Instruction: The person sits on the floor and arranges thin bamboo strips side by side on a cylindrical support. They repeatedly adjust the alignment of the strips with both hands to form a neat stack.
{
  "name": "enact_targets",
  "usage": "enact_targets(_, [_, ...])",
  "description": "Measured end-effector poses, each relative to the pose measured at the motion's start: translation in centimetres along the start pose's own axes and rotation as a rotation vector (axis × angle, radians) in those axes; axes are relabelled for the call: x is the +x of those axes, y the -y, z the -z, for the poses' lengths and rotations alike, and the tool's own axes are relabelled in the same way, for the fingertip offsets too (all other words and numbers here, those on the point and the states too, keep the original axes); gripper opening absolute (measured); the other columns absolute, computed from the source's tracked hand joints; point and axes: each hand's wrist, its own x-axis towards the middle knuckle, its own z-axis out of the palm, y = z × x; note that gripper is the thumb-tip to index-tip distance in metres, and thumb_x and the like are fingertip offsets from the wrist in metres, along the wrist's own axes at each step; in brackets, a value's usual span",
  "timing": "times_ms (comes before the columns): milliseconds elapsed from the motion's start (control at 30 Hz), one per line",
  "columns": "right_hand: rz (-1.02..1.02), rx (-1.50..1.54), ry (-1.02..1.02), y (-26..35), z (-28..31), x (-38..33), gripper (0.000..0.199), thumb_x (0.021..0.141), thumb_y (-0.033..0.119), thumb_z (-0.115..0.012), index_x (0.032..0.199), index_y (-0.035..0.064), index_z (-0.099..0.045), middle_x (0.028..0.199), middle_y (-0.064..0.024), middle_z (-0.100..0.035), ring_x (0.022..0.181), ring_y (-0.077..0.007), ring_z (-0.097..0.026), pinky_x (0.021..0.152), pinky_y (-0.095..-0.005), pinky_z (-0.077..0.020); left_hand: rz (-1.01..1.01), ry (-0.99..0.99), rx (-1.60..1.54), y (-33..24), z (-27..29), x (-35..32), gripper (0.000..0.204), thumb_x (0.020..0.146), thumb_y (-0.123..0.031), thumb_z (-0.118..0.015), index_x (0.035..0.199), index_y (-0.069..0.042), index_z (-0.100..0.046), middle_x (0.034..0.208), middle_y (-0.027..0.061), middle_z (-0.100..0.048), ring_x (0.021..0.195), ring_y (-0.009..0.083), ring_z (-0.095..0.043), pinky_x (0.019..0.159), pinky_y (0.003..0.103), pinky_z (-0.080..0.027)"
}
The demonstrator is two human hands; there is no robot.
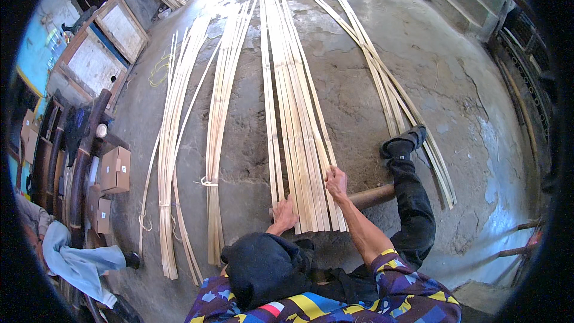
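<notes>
Long pale bamboo strips (302, 143) lie side by side in front of me, their near ends across a round pole (373, 196). At the left edge of this row, my left hand (284, 214) is closed on the near end of a narrow strip (271, 113); its fingertips are partly hidden. My right hand (336, 182) pinches another thin strip (311, 93) on the right side of the row, thumb and fingers pressed together. My left forearm is mostly hidden behind my bent leg in dark cloth (263, 269).
Two tied bundles, one far left (179, 119) and one nearer (226, 101), lie on the concrete floor (454, 125). Loose strips (382, 78) cross at the right, beside my sandalled foot (405, 140). Cardboard boxes (115, 169) and a seated person's legs (84, 260) are at the left.
</notes>
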Motion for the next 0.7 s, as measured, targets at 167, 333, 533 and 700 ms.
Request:
enact_targets(167, [-0.042, -0.124, 0.057, 0.4, 0.4, -1.3, 0.015, 0.085, 0.012, -0.047, 0.087, -0.0004, -0.056, 0.059, -0.0049, -0.054, 0.052, -0.0114, -0.049, 0.049, -0.0274, -0.0411, -0.079, 0.007, 0.000, 0.3, 0.6, 0.1, 0.076, 0.062, -0.021, -0.066, 0.126, -0.002, -0.030, 0.106, 0.0204, -0.048, 0.104, 0.0363, -0.042, 0.087, 0.051, -0.032])
enact_targets(333, [0.340, 0.083, -0.195, 4.2, 2.1, -1.6, 0.021, 0.086, 0.019, -0.050, 0.090, -0.0015, -0.054, 0.061, -0.0124, -0.053, 0.055, -0.0209, -0.052, 0.054, -0.0353, -0.0427, -0.067, -0.132, -0.056, -0.2, -0.1, -0.6, 0.070, 0.065, -0.014, -0.059, 0.127, 0.000, -0.031, 0.103, 0.0218, -0.049, 0.103, 0.0367, -0.043, 0.087, 0.049, -0.032])
enact_targets(533, [0.193, -0.336, -0.070, -1.9, 5.6, -0.1, 0.017, 0.083, 0.018, -0.048, 0.089, 0.0039, -0.054, 0.067, -0.0201, -0.055, 0.062, -0.0358, -0.055, 0.056, -0.0427, -0.0432, -0.040, -0.160, -0.044, -0.4, -0.8, -0.8, 0.070, 0.065, -0.018, -0.063, 0.126, 0.000, -0.032, 0.105, 0.0203, -0.049, 0.104, 0.0363, -0.042, 0.086, 0.048, -0.033])
enact_targets(700, [0.069, -0.332, 0.010, -6.7, 6.1, 0.2, 0.016, 0.083, 0.018, -0.046, 0.087, 0.0040, -0.054, 0.069, -0.0228, -0.055, 0.068, -0.0421, -0.055, 0.057, -0.0478, -0.0416, -0.060, -0.085, -0.067, -0.1, -0.3, -0.5, 0.070, 0.066, -0.019, -0.065, 0.126, -0.003, -0.032, 0.104, 0.0177, -0.047, 0.104, 0.0365, -0.041, 0.085, 0.050, -0.032])
